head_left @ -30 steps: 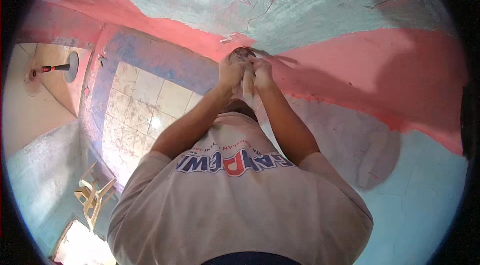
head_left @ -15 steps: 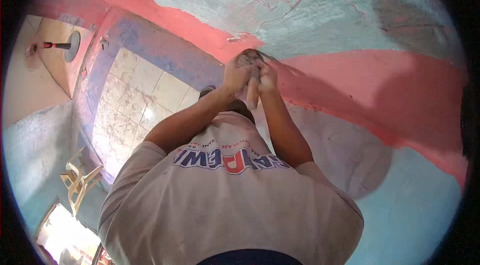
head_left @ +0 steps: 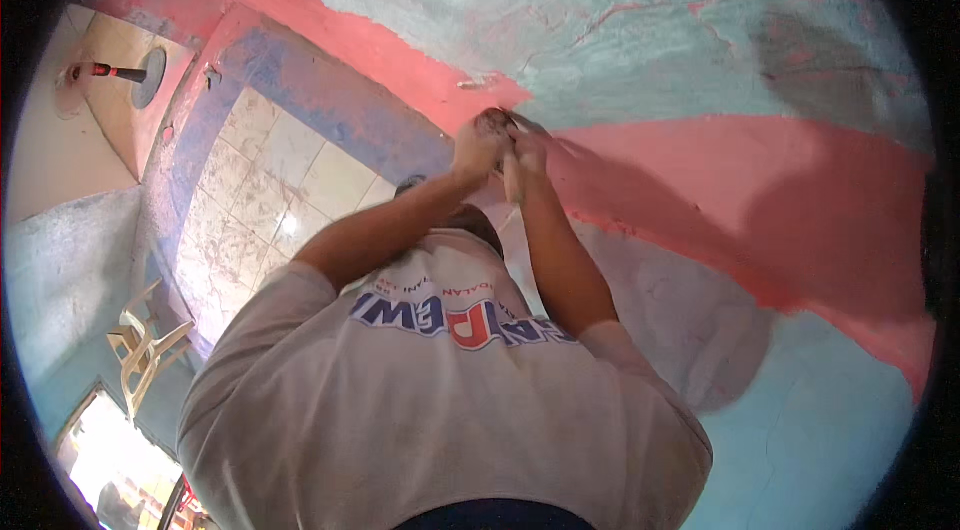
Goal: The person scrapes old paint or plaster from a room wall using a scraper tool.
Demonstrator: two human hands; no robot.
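Observation:
My two hands are raised close together in front of a painted wall. In my left hand, the fingers are wrapped round a dark, greyish tool head. My right hand is closed beside it, at the same tool. A pale handle sticks down between the hands. Blur and the fingers hide the rest, so the tool's exact kind does not show. Just beyond the hands runs a pink band of wall, below a teal, streaked patch; whether the tool touches the wall is unclear.
Stained pale tiles lie to the left, bordered by a bluish strip. A beige plastic chair stands at the lower left, near a bright opening. A grey disc with a black and red stem is at the upper left.
My hands have shifted slightly at the wall, and the tool's handle has tilted a little to the right. The view has turned slightly, too. Both hands still grip the tool.

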